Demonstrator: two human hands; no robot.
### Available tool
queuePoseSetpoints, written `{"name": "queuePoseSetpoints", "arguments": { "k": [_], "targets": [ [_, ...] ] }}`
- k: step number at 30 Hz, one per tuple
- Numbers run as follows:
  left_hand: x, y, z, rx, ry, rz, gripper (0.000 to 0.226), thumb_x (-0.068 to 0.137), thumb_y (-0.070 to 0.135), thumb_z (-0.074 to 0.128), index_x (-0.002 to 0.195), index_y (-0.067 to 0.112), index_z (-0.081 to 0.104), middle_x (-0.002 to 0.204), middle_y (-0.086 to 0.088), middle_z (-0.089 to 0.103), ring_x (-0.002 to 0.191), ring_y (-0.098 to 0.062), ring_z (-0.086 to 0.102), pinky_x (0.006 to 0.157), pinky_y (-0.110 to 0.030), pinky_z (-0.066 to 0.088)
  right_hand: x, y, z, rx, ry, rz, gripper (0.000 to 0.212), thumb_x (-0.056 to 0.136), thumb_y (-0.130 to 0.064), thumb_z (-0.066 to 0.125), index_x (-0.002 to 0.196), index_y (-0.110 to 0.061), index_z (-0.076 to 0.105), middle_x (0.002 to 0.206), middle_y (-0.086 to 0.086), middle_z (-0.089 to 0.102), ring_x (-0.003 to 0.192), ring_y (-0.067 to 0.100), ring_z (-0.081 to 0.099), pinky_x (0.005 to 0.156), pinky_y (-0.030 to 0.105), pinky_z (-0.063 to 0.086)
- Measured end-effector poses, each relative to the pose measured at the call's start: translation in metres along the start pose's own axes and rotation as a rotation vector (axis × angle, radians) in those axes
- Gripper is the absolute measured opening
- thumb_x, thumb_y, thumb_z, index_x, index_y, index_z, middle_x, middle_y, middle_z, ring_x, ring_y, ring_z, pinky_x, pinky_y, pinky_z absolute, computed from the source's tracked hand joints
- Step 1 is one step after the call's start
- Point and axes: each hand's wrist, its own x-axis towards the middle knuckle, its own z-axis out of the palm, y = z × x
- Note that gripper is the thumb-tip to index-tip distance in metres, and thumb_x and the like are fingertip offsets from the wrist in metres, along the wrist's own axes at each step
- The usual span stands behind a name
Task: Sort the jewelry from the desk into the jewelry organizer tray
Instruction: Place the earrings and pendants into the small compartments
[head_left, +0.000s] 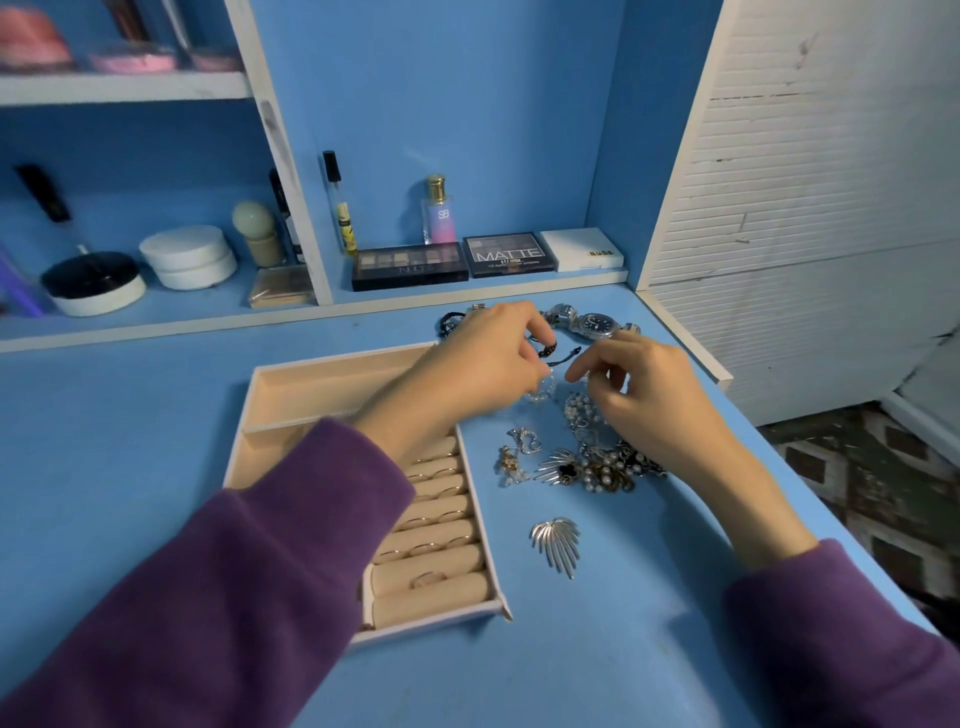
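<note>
My left hand (483, 358) pinches a dark cord bracelet (557, 351) between thumb and curled forefinger, at 12 o'clock from the jewelry heap (602, 465) on the desk (156, 415). My right hand (641, 387) has curled fingers, with thumb and forefinger tips nearly meeting. I cannot tell whether they hold anything. The organizer tray (491, 535) lies at 9 o'clock from the heap, partly under my left forearm.

Hazards:
- The cord may be snagged on the clear beaded piece (540, 392) just below it, and a lift would drag both.
- My left sleeve (291, 519) crosses the tray and could sweep the seated rings (431, 578) loose.
- The heap lies near the desk edge at 3 o'clock, so a careless wrist could push pieces off.

Count:
- Tray: one.
- Watch (597, 323): one.
- Silver fan pieces: two, one lone (556, 543) and one against the heap.
- Rings: at least five. My arm hides the rest.
</note>
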Motion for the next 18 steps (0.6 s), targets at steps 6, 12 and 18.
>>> {"name": "queuePoseSetpoints", "arguments": {
  "k": [6, 12, 18],
  "targets": [
    [-0.014, 0.011, -0.019, -0.172, 0.080, 0.054, 0.023, 0.084, 0.009, 0.058, 0.102, 0.022, 0.054, 0.077, 0.003, 0.065, 0.078, -0.020, 0.069, 0.071, -0.044, 0.056, -0.002, -0.005, 0.002, 0.017, -0.104, -0.060, 0.024, 0.077, -0.003, 0.056, 0.090, -0.022, 0.064, 0.081, -0.001, 0.056, 0.074, 0.011, 0.047, 0.065, 0.024, 0.038],
    [-0.023, 0.013, -0.026, -0.210, 0.123, 0.104, 0.023, 0.083, 0.012, 0.061, 0.101, 0.025, 0.055, 0.080, 0.004, 0.065, 0.073, -0.021, 0.068, 0.071, -0.046, 0.056, -0.004, -0.014, 0.000, 0.183, -0.183, -0.039, 0.029, 0.074, -0.007, 0.055, 0.082, -0.035, 0.058, 0.082, -0.003, 0.058, 0.075, 0.013, 0.050, 0.065, 0.018, 0.037],
    [-0.026, 0.010, -0.027, -0.254, 0.111, 0.104, 0.024, 0.083, 0.012, 0.063, 0.104, 0.022, 0.056, 0.080, -0.001, 0.068, 0.072, -0.016, 0.069, 0.073, -0.048, 0.055, -0.005, -0.021, -0.010, 0.603, -0.334, 0.070, 0.023, 0.070, -0.019, 0.059, 0.088, -0.029, 0.067, 0.085, -0.002, 0.063, 0.071, 0.016, 0.050, 0.064, 0.025, 0.042]
  ]
}}
